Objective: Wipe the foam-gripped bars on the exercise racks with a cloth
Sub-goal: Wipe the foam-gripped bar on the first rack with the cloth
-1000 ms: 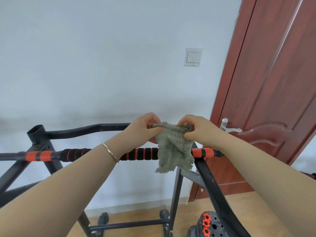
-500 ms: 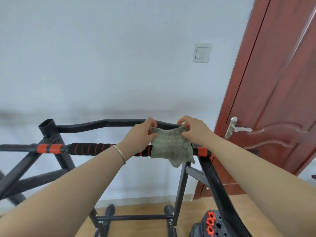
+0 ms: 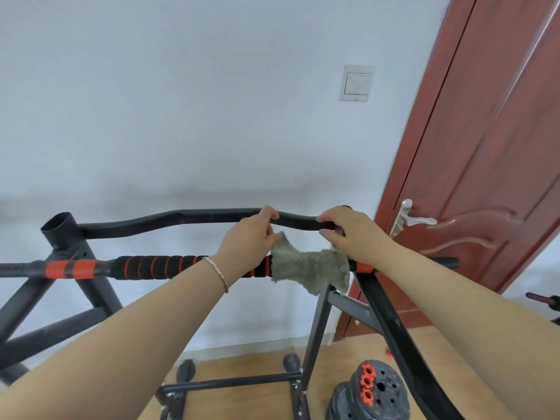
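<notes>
Hands stretch a ragged grey-green cloth (image 3: 309,268) across the black foam-gripped bar (image 3: 157,266), ringed in orange-red, of a black steel exercise rack (image 3: 65,237). The left hand (image 3: 248,241), with a thin metal bracelet (image 3: 216,272) at the wrist, pinches the cloth's upper left corner between thumb and fingertips. The right hand (image 3: 348,234) grips the upper right corner with curled fingers. The cloth hides the right-hand stretch of the bar, just left of an orange band, and its frayed lower edge hangs below the bar. Behind the knuckles runs the rack's curved bare black top bar (image 3: 181,216). A white wall switch (image 3: 357,83) and a red-brown wooden door (image 3: 485,177) with a silver lever handle (image 3: 415,221) stand beyond. Black weight plates (image 3: 375,392) with orange nuts lie on the wooden floor (image 3: 242,371) at lower right.
</notes>
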A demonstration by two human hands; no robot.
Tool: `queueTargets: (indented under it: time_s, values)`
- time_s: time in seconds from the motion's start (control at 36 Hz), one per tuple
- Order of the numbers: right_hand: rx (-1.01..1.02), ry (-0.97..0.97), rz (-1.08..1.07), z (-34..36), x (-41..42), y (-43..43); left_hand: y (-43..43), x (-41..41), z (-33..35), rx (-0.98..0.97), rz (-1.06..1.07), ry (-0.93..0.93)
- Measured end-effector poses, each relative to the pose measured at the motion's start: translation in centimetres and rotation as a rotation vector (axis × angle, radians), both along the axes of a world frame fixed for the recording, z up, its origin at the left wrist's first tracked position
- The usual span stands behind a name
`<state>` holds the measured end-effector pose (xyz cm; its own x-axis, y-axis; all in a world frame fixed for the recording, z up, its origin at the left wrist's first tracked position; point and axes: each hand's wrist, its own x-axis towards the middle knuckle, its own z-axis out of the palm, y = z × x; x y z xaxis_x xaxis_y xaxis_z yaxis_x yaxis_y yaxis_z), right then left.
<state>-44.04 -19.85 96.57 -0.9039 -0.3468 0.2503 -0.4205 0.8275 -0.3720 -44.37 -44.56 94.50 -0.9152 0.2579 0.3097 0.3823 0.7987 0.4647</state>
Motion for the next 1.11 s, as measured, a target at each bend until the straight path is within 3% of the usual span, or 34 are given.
queueTargets:
  time_s: [0.08,0.14,0.22,0.33,0.44,0.56,0.78,0.97,1.11]
  values:
    - [0.181,0.009,0.202,-0.2,2.4,-2.3,-1.0,0.4,-0.1,-0.135,0.028,0.006]
    - [0.388,0.06,0.265,-1.8,3.2,-3.6,-2.0,0.6,-0.2,-0.336,0.018,-0.017]
    - [0.586,0.219,0.194,-4.3,2.7,-4.6,-3.3,0.6,-0.6,-0.739,-0.123,-0.073]
    - [0.662,0.391,0.144,-6.0,1.4,-5.1,-3.2,0.3,-0.2,-0.899,-0.165,-0.072]
    - [0.636,0.496,0.144,-6.1,0.0,-5.5,-3.0,0.2,-0.7,-0.937,-0.13,0.048]
    - [0.694,0.244,0.192,-4.5,-0.6,-5.8,-2.9,0.4,-1.2,-0.963,-0.091,0.07]
    - [0.502,-0.181,0.278,-1.8,-1.1,-5.7,-2.5,1.6,-1.5,-0.962,-0.012,0.14]
    - [0.461,-0.346,0.263,-1.4,-2.0,-6.1,-2.6,2.7,-2.3,-0.858,0.006,0.269]
    - [0.454,-0.33,0.246,-1.3,-1.7,-6.2,-3.0,2.8,-2.5,-0.75,0.044,0.339]
